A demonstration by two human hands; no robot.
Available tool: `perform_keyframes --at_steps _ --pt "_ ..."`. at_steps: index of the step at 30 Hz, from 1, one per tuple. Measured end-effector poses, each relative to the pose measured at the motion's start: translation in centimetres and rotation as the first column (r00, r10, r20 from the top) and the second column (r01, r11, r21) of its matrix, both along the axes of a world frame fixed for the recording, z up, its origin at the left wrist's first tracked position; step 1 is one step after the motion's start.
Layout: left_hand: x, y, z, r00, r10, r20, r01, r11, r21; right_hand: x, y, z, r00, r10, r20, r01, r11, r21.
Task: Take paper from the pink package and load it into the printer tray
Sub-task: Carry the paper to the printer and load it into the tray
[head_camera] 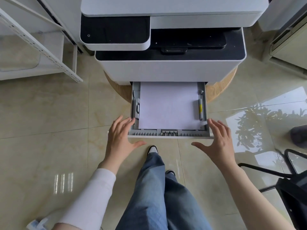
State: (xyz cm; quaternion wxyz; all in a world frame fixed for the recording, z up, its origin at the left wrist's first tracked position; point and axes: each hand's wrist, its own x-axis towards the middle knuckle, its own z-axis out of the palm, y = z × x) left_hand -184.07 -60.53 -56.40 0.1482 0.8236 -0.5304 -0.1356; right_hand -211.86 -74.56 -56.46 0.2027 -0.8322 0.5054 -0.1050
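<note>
The white printer (169,70) stands on a round wooden stool, with its grey paper tray (169,133) pulled out toward me. A stack of white paper (167,105) lies flat inside the tray between the side guides. My left hand (120,136) is spread at the tray's front left corner, fingertips touching its side. My right hand (217,138) is spread at the front right corner, fingertips by the rim. Neither hand holds anything. The pink package is not in view.
A white metal shelf (38,47) stands at the left. A black chair frame (285,176) is at the lower right, and a white appliance (289,34) at the upper right. My legs and shoes (152,150) are on the glossy tile floor below the tray.
</note>
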Motion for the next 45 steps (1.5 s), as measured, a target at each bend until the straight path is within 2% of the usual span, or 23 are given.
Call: perform_keyframes --at_steps 3,8,16,19,21,25,28,33,38,41,43,45 --pt "-0.1 1.5 -0.9 0.995 0.069 0.073 -0.076 0.992 0.1 -0.8 0.6 -0.5 0.994 -0.008 -0.108 0.006 1.0 -0.022" --pt "0.7 1.2 -1.4 0.99 0.08 0.117 -0.087 0.995 0.048 0.3 0.0 -1.2 0.983 -0.087 -0.163 0.086 0.996 -0.013" --pt "1.6 0.3 -1.1 0.984 0.066 0.168 -0.056 0.997 -0.061 0.2 -0.9 -0.8 0.989 -0.13 -0.066 0.118 0.981 -0.152" --pt "2.1 -0.9 -1.3 0.982 0.057 0.18 -0.043 0.996 -0.079 0.8 -1.8 -0.9 0.988 -0.149 -0.05 0.139 0.978 -0.158" --pt "2.7 -1.9 -1.8 0.984 0.053 0.172 -0.038 0.995 -0.089 1.4 -2.8 -1.3 0.98 -0.196 0.02 0.197 0.968 -0.158" --pt "4.1 -2.4 -3.2 0.976 0.024 0.219 0.017 0.983 -0.183 2.0 -5.5 -2.9 0.991 -0.068 0.119 0.093 0.972 -0.216" --pt "4.0 -2.0 -3.8 0.964 0.028 0.263 0.037 0.97 -0.24 0.6 -5.1 -3.7 0.994 0.048 0.102 -0.021 0.969 -0.248" --pt "4.0 -2.3 -3.5 0.964 0.005 0.265 0.075 0.953 -0.292 0.4 -4.5 -4.2 0.99 -0.039 0.132 0.081 0.942 -0.326" --pt "5.0 -4.7 -2.2 0.98 -0.017 0.197 0.069 0.963 -0.261 1.6 -6.8 -3.0 0.973 -0.086 0.212 0.138 0.96 -0.242" --pt "5.3 -6.2 -2.6 0.982 0.087 0.17 -0.029 0.948 -0.316 2.9 -7.9 -3.2 0.955 -0.115 0.272 0.176 0.961 -0.212" --pt "5.3 -7.2 -3.0 0.974 0.218 0.055 -0.178 0.898 -0.403 3.6 -8.8 -3.9 0.916 -0.197 0.348 0.268 0.949 -0.169" --pt "5.3 -8.1 -3.2 0.955 0.268 -0.123 -0.294 0.823 -0.487 4.1 -9.8 -4.5 0.854 -0.293 0.43 0.362 0.928 -0.088"
